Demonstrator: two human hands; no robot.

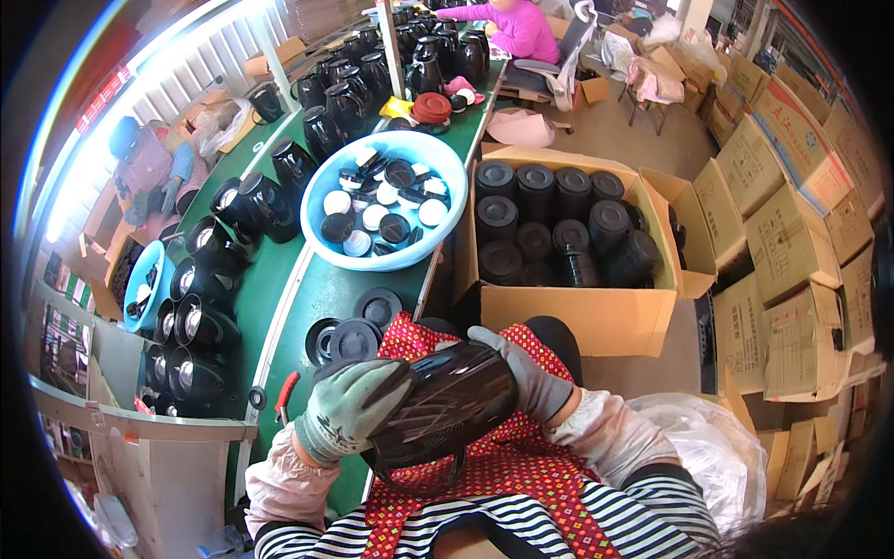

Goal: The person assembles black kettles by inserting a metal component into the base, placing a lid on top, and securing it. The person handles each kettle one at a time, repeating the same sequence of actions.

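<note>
A glossy black jug (450,405) with a handle lies on its side over my lap, held between both gloved hands. My left hand (360,405), in a green-grey work glove, wraps one end of it. Around the other end is my right hand (527,377), in a grey glove. Just beyond my left hand, several round black plastic discs (355,341) lie on the green worktable (300,307). A red-handled tool (286,393) and a small black ring (258,397) are near my left wrist. The jug's far side is hidden.
A light-blue basin (384,262) holds black and white caps. Many black jugs (269,206) line the worktable. An open carton (580,311) of black cylindrical parts stands ahead to the right. Stacked cartons (789,223) fill the right side. Co-workers sit at the far end and across the table.
</note>
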